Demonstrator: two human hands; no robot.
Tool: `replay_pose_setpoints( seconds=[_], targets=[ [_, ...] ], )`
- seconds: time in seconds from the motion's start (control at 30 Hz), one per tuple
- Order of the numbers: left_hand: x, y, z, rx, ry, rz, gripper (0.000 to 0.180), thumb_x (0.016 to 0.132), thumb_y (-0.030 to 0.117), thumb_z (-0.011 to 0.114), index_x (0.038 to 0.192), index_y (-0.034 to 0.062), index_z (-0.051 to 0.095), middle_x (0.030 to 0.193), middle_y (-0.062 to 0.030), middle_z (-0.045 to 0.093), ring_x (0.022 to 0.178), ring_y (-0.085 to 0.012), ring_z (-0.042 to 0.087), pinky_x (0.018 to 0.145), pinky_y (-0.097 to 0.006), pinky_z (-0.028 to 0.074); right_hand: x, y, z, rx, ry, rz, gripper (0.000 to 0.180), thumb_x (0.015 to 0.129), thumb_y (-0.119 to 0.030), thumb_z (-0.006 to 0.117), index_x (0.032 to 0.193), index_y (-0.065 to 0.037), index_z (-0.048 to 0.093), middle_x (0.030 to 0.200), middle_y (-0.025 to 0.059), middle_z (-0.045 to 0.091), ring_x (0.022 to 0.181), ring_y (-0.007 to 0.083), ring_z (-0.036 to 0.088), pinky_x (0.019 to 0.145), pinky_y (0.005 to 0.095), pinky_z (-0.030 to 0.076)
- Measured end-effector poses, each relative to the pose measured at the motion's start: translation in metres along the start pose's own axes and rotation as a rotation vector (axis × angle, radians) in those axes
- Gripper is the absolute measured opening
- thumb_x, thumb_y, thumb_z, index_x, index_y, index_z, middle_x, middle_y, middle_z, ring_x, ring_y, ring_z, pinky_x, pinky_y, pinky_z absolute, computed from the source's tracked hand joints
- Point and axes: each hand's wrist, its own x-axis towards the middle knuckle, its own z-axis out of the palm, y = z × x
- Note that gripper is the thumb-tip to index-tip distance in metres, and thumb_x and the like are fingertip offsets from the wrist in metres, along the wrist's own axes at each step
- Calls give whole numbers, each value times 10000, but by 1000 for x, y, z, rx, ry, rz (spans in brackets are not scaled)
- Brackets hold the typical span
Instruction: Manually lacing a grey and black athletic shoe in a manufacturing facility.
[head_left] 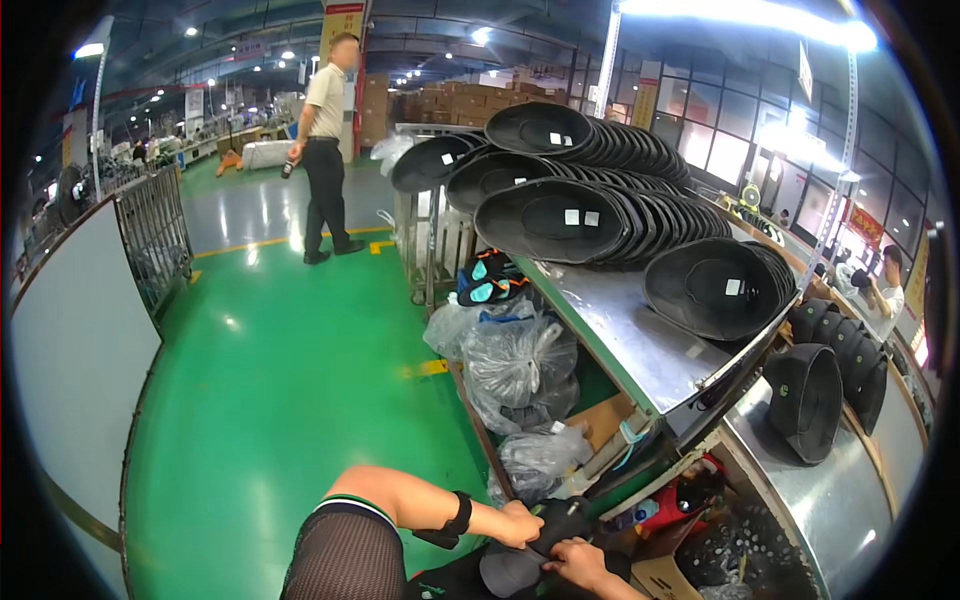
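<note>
Low in the view, my left hand (518, 523) reaches in with a black band on its wrist. Its fingers are curled on the edge of a dark cap (510, 573), whose rounded grey brim faces me. From the lower right my right hand (582, 563) pinches the same cap near where brim and crown meet. Fingertips of both hands are partly hidden by the dark fabric. Just beyond the hands lies more black material (565, 524); whether it belongs to the cap I cannot tell.
Nested black caps (550, 220) with white labels lie in long rows on a metal table (640, 350). Clear plastic bags (520, 370) fill the shelf beneath. More caps (805, 405) rest on the right bench. A person (327, 140) stands on the walkway; another (888, 285) works far right.
</note>
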Motion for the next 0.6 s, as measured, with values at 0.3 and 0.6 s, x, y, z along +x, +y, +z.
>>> replay_pose_setpoints(
  seconds=[0.3, 0.6],
  targets=[
    [18, -6, 11, 195, 48, 133, 269, 776, 287, 685, 947, 84, 642, 895, -82, 653, 884, -307, 640, 760, -435, 448, -1, 5, 4, -102, 13, -32, 285, 766, -394, 702, 865, -129, 667, 868, 37, 662, 925, 246, 612, 737, 375, 502],
    [11, -11, 5, -4, 56, 184, 183, 706, 221, 720, 794, 93, 624, 875, -39, 621, 864, -292, 639, 691, -446, 472, 2, -5, -14, -22, -104, 30, 310, 765, -408, 705, 868, -120, 650, 879, 33, 665, 945, 240, 610, 735, 386, 500]
  ],
)
